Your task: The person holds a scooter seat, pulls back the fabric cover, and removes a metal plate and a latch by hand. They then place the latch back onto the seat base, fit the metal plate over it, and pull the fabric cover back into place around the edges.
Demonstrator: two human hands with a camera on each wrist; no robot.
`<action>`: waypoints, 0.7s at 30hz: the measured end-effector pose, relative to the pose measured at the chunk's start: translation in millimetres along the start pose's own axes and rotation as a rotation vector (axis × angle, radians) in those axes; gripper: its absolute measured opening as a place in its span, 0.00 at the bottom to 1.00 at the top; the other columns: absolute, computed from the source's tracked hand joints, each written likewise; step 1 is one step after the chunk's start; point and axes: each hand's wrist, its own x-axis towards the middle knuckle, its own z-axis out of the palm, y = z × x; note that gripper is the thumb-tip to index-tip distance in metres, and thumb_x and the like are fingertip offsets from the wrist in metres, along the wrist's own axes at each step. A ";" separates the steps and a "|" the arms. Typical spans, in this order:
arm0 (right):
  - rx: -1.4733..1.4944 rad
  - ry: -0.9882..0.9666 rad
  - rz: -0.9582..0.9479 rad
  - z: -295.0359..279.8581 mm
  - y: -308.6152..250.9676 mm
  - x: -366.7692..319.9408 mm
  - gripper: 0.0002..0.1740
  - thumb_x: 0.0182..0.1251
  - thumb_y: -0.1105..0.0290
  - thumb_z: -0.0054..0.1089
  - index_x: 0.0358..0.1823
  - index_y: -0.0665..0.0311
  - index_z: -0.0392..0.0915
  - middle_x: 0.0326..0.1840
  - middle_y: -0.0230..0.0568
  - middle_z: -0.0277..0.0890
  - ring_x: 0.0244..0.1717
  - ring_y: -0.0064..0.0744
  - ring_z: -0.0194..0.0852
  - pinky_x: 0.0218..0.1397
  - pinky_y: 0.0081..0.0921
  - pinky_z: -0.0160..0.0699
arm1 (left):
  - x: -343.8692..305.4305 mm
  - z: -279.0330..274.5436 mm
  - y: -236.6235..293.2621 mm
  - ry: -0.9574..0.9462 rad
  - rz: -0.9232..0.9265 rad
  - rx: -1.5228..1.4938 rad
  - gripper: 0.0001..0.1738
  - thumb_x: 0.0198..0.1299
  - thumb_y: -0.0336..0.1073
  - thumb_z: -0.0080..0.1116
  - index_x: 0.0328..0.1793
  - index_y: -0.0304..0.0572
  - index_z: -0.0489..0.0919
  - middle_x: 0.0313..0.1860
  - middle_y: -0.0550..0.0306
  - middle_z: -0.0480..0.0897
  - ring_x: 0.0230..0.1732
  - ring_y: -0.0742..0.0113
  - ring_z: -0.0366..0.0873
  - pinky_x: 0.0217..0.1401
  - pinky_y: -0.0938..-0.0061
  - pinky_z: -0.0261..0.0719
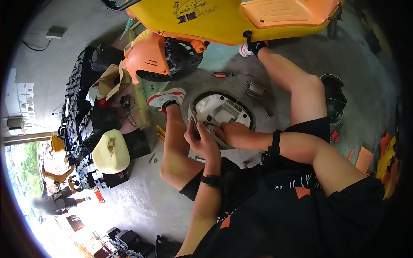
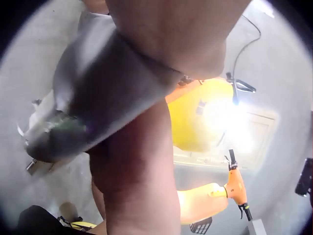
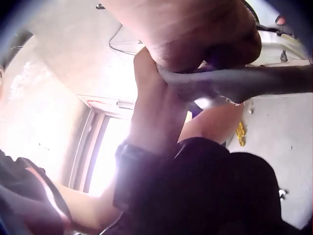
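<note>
A seat lies upside down on the floor between the person's legs, its white plastic base (image 1: 211, 104) facing up. A dark seat cover (image 2: 102, 73) wraps its rim. At the seat's near left edge, the left hand (image 1: 200, 141) grips the cover with thumb and fingers. Close beside it the right hand (image 1: 234, 134) has its fingers curled at the same edge, pinching the cover. The right wrist view shows the stretched cover (image 3: 274, 81) running out from under the right hand (image 3: 195, 34). Fingertips of both hands are partly hidden.
Beyond the seat stand a yellow vehicle body (image 1: 215, 21) and an orange front fender (image 1: 148, 58). A screwdriver (image 1: 232, 75) and a metal bracket (image 1: 256, 89) lie past the seat. Cream foam (image 1: 111, 151) and a cardboard box (image 1: 114, 81) are left, a black helmet-like shell (image 1: 333, 99) right.
</note>
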 end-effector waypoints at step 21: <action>0.212 0.030 -0.175 15.5 55.0 40.6 0.26 0.76 0.52 0.49 0.40 0.72 0.79 0.37 0.60 0.82 0.42 0.57 0.82 0.48 0.45 0.76 | 19.7 -4.3 -29.4 -0.610 -0.306 -0.123 0.43 0.50 0.26 0.58 0.76 0.32 0.58 0.59 0.46 0.74 0.56 0.61 0.74 0.58 0.71 0.76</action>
